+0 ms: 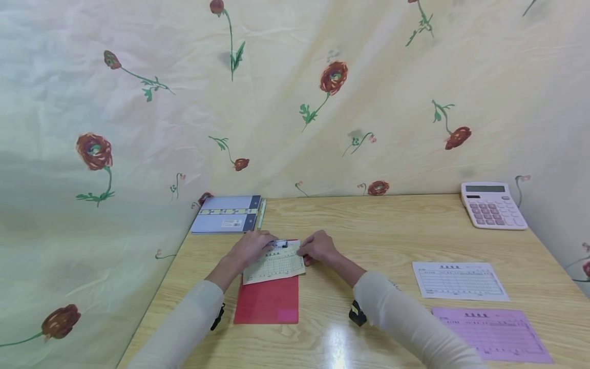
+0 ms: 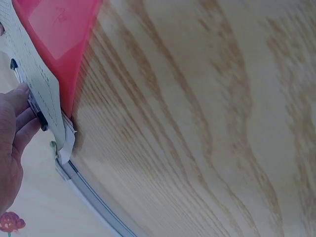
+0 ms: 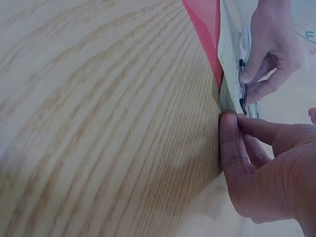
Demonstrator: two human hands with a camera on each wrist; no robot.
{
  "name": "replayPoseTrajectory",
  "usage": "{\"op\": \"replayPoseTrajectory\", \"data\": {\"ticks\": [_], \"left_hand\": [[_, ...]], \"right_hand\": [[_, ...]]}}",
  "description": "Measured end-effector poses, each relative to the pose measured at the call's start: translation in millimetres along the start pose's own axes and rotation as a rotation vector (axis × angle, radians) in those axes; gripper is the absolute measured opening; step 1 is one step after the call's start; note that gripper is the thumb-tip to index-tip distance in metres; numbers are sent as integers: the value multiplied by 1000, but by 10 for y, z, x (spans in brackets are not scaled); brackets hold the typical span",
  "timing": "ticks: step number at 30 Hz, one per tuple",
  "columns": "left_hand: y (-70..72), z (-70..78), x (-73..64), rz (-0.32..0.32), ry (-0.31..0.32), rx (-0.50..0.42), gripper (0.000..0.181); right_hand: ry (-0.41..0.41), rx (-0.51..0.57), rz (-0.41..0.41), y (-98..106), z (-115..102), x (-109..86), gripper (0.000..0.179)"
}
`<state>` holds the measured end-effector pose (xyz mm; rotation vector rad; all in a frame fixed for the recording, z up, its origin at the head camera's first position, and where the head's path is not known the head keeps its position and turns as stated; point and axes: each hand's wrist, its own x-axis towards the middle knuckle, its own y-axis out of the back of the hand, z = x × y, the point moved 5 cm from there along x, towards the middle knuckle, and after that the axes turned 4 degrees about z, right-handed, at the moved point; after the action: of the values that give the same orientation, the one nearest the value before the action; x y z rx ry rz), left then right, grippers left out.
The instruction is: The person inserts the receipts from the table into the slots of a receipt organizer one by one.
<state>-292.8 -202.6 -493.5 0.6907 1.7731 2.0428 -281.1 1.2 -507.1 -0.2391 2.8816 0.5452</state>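
A red clipboard [image 1: 266, 305] lies on the table with a pale yellow printed form [image 1: 276, 269] slanted over its upper half. My left hand [image 1: 249, 251] is at the metal clip [image 1: 280, 244] at the top; in the left wrist view its thumb and fingers pinch that clip [image 2: 33, 101]. With thumb and fingertips, my right hand [image 1: 320, 247] pinches the form's upper right edge, seen closely as the right hand [image 3: 276, 168] in the right wrist view. The form's lower edge stands a little off the board. How far its top sits under the clip cannot be told.
A white form [image 1: 461, 281] and a purple form [image 1: 498, 335] lie at the right. A pink calculator [image 1: 494, 206] stands at the back right. Blue notebooks [image 1: 226, 215] and a pen [image 1: 261, 213] lie at the back left, near the flowered cloth [image 1: 286, 102].
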Motion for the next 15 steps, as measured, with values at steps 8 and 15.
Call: {"op": "replayPoseTrajectory", "data": {"ticks": [8,15], "left_hand": [[28,21,23,-28,-3,35,30],[24,27,6,-54,29,32,29]], "right_hand": [[42,-89,29,-17,-29,19,5],[35,-98,46,-37,-7,33,4]]}}
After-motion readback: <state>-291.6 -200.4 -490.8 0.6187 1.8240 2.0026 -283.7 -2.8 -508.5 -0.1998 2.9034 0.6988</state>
